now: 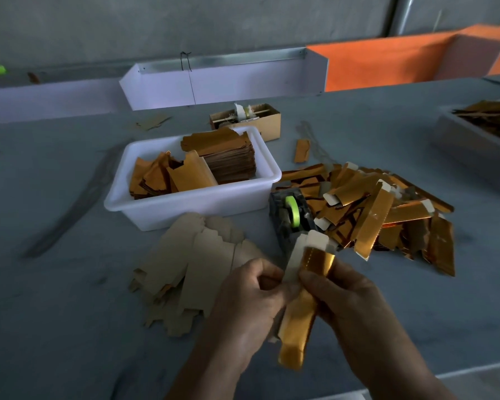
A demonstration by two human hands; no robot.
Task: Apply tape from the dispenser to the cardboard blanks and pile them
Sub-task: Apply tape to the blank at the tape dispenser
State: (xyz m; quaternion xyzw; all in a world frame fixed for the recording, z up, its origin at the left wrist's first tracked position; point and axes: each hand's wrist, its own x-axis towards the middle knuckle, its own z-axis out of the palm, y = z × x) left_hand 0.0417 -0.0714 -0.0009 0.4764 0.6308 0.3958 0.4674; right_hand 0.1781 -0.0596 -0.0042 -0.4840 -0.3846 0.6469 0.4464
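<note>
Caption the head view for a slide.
Both hands, left and right, hold a gold blank near the tape dispenser, beside the taped pile.

Left hand [251,295] and right hand [341,295]: both pinch one gold blank [299,310], folded lengthwise, held between them above the table [70,327]
Dispenser [293,217]: just beyond the hands, grey, green roll upright in it
Gold pile [387,209]: beyond the right hand, touching the dispenser's right side, pieces lying crosswise
Plain blanks [191,264]: beside the left hand, fanned flat, brown side up
White tub [191,174]: beyond the left hand, holding stacked and loose gold blanks
</note>
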